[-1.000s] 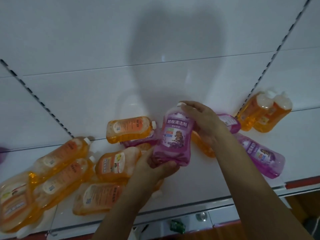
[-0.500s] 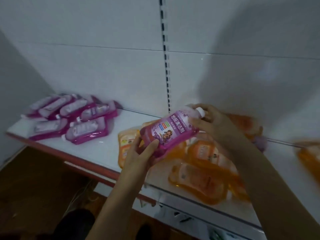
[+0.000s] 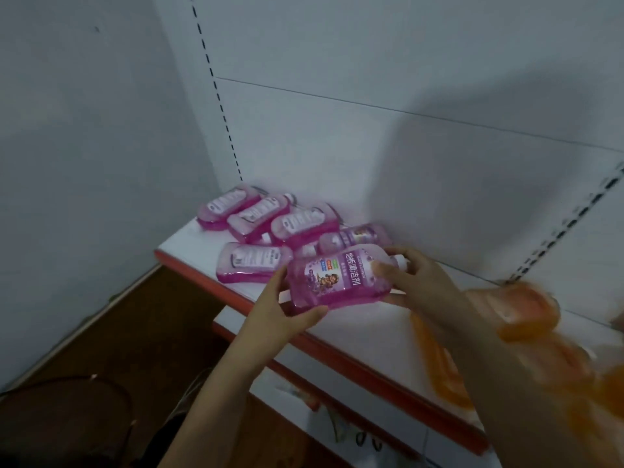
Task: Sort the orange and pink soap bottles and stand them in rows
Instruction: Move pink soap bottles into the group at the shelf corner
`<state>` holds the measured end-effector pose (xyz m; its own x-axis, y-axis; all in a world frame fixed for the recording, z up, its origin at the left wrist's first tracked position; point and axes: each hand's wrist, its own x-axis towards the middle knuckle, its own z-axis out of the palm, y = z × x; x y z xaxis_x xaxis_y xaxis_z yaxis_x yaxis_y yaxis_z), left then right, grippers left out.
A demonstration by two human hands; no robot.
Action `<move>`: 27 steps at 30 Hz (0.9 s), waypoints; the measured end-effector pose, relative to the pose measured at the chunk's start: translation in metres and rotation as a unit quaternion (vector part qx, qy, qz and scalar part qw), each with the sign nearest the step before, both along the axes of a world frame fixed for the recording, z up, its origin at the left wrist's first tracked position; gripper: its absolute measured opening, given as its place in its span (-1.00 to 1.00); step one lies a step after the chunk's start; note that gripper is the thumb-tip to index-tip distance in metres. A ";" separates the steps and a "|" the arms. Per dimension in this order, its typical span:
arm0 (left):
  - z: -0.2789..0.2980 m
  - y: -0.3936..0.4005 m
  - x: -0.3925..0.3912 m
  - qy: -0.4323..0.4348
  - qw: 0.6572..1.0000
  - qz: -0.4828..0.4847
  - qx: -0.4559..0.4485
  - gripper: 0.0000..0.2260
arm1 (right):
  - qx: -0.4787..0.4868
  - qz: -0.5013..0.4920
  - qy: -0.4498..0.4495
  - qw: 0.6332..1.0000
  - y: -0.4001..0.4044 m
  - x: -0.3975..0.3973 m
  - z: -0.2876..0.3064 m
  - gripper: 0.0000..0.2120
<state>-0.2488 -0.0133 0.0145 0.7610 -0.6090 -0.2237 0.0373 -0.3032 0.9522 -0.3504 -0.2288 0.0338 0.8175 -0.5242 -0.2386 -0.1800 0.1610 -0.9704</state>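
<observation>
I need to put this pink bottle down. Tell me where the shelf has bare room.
Bare shelf runs along the red front edge, between the held pink bottle and the blurred orange bottles. A narrower strip lies along the back wall right of the pink pile. The left corner is crowded with lying pink bottles.

A white shelf (image 3: 354, 332) with a red front edge runs under the grip, white slotted back panels (image 3: 337, 146) behind it, brown floor (image 3: 101, 332) below left, dimly lit.
</observation>
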 end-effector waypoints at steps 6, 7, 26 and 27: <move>-0.001 0.013 0.063 -0.109 0.993 0.039 0.018 -0.44 | -0.077 0.019 0.033 0.996 0.024 0.073 -0.015 -0.60; -0.004 0.009 0.073 -0.131 0.990 0.053 0.028 -0.47 | -0.128 0.026 0.054 0.990 0.023 0.081 -0.018 -0.58; -0.015 -0.045 0.054 -0.403 0.915 0.027 0.025 -0.53 | -0.482 -0.036 0.061 0.873 -0.007 0.093 -0.001 -0.34; -0.013 -0.055 0.044 -0.392 0.920 0.003 0.010 -0.54 | -0.489 -0.059 0.042 0.869 -0.012 0.083 0.008 -0.38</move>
